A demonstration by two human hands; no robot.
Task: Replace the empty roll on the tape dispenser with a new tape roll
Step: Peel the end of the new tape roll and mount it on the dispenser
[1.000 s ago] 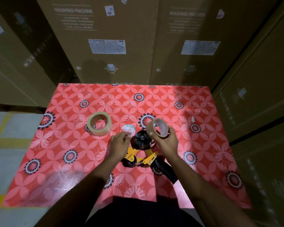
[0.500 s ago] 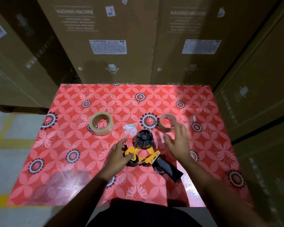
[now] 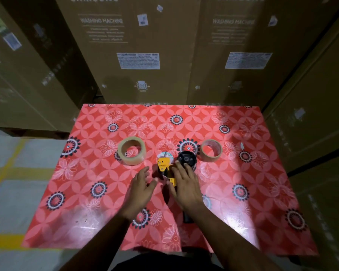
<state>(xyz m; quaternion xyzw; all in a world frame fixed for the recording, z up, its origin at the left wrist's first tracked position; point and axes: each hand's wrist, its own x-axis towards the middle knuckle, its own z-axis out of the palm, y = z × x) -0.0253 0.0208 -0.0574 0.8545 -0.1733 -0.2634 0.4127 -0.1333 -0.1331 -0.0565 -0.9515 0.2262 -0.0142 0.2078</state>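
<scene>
The yellow and black tape dispenser [image 3: 165, 165] lies in the middle of the red flowered table [image 3: 243, 202], its bare black hub [image 3: 186, 159] facing up and its black handle [image 3: 187, 218] pointing toward me. My right hand [image 3: 185, 185] lies over its frame and grips it. My left hand [image 3: 142, 185] hovers just left of the dispenser, fingers apart, holding nothing. The full clear tape roll [image 3: 131, 150] lies flat to the far left of the dispenser. The thin empty roll [image 3: 211, 150] lies flat just right of the hub.
A small round white and teal disc [image 3: 165, 155] peeks out behind the yellow plate. A tiny white scrap [image 3: 242, 146] lies far right. Tall cardboard washing machine boxes [image 3: 137, 55] wall in the table's back and right side. Grey floor with yellow lines [image 3: 12, 173] lies to the left.
My right hand set the empty roll down on the table right of the hub and came back onto the dispenser. My left hand let go of the dispenser, which turned handle toward me.
</scene>
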